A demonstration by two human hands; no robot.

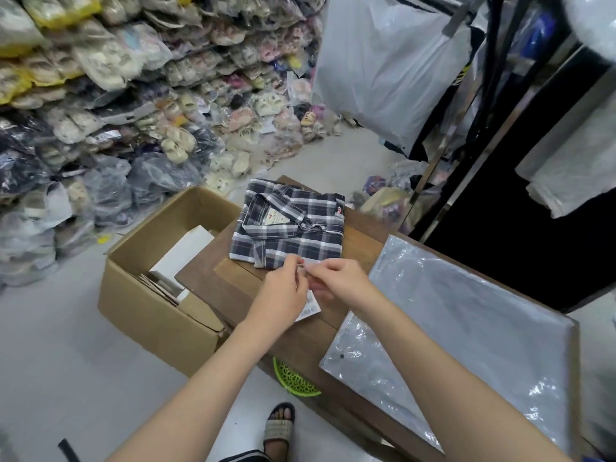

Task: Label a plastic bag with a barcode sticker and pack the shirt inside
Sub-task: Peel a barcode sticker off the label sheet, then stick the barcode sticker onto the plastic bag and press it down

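A folded plaid shirt point(290, 223) in dark grey and white lies on the far end of the wooden table point(233, 288). A clear plastic bag point(460, 331) lies flat on the table's right half. Just in front of the shirt, my left hand point(283, 291) and my right hand point(340, 281) meet over a white barcode sticker sheet point(310, 310). Both pinch its upper edge between thumb and fingers. Most of the sheet is hidden under my left hand.
An open cardboard box point(156, 295) with white boxes inside stands on the floor to the left of the table. A green plastic basket point(293, 381) peeks out under the table. Bagged goods are piled along the left wall. A large white bag point(386, 61) hangs at the back.
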